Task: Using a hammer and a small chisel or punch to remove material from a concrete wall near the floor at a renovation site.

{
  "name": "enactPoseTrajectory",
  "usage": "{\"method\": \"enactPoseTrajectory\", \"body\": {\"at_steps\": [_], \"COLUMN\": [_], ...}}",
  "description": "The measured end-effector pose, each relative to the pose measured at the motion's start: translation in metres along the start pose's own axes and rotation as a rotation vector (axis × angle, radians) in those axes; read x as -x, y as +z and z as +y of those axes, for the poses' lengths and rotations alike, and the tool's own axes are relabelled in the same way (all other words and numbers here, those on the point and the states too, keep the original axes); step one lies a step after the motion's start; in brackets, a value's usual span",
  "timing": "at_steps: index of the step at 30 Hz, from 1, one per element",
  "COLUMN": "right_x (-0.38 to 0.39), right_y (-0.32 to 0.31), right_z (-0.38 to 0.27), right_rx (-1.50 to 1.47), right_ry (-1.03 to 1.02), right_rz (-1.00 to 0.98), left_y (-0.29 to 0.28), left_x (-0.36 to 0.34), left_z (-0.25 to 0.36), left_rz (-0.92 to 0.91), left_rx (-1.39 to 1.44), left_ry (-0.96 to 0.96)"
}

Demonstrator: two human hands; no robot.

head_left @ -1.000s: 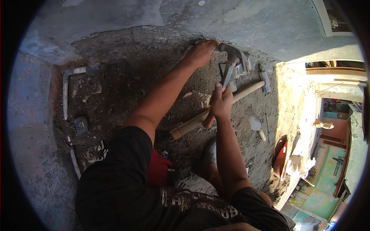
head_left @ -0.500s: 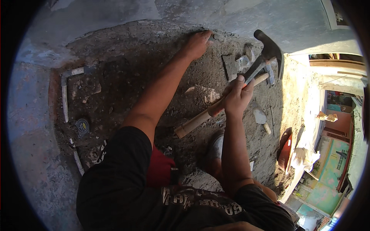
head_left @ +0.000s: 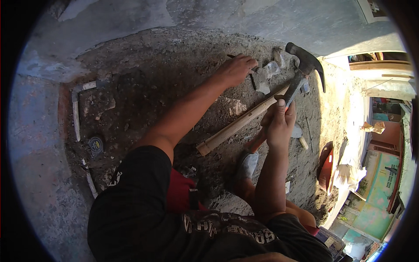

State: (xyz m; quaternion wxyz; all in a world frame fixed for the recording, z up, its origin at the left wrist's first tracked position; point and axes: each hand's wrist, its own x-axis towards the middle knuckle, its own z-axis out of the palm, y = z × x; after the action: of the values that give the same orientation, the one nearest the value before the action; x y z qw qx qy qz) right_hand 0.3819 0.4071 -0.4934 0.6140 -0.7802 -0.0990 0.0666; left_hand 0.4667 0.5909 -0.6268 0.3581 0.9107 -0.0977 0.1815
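Observation:
My left hand (head_left: 239, 69) is closed on a thin dark object (head_left: 231, 56), mostly hidden by my fingers, over the rough dirt ground (head_left: 166, 74) near the wall's base. My right hand (head_left: 281, 122) grips a claw hammer (head_left: 308, 63) with a black-and-orange handle, its head raised at upper right. Beneath it lie a long light wooden piece (head_left: 224, 131) and a trowel (head_left: 303, 142), partly hidden behind my hand. A grey flat piece (head_left: 261, 81) and a clear crumpled item (head_left: 273, 68) lie beside my left hand.
White pipes (head_left: 76, 118) run along the left wall (head_left: 39, 144), with a round tape measure (head_left: 95, 147) nearby. A grey wall (head_left: 209, 17) rises at the top. A red object (head_left: 325, 168) and pale sack (head_left: 349, 177) sit in sunlight at right, beside an opening.
My left hand first moved up to the wall's base, then came down and right. The hammer has moved rightward, rising and then dipping slightly, still in my right hand.

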Motion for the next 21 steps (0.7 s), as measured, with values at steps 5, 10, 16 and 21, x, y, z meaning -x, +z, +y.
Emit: {"method": "enactPoseTrajectory", "body": {"at_steps": [5,10,16,21], "right_x": [0.007,0.003,-0.013,-0.043], "right_y": [-0.001,0.003,0.022,0.056], "right_z": [0.006,-0.006,0.000,0.046], "right_rx": [0.006,0.013,-0.001,0.189], "right_ry": [0.041,-0.009,-0.119,0.235], "right_rz": [-0.037,-0.042,0.068,-0.096], "left_y": [0.003,-0.007,-0.024,-0.026], "left_x": [-0.012,-0.018,-0.025,-0.022], "left_z": [-0.019,-0.039,-0.037,-0.053], "left_rz": [0.032,0.085,0.092,0.134], "left_rx": [-0.081,-0.129,-0.020,0.031], "left_ry": [-0.131,-0.244,-0.234,-0.240]}}
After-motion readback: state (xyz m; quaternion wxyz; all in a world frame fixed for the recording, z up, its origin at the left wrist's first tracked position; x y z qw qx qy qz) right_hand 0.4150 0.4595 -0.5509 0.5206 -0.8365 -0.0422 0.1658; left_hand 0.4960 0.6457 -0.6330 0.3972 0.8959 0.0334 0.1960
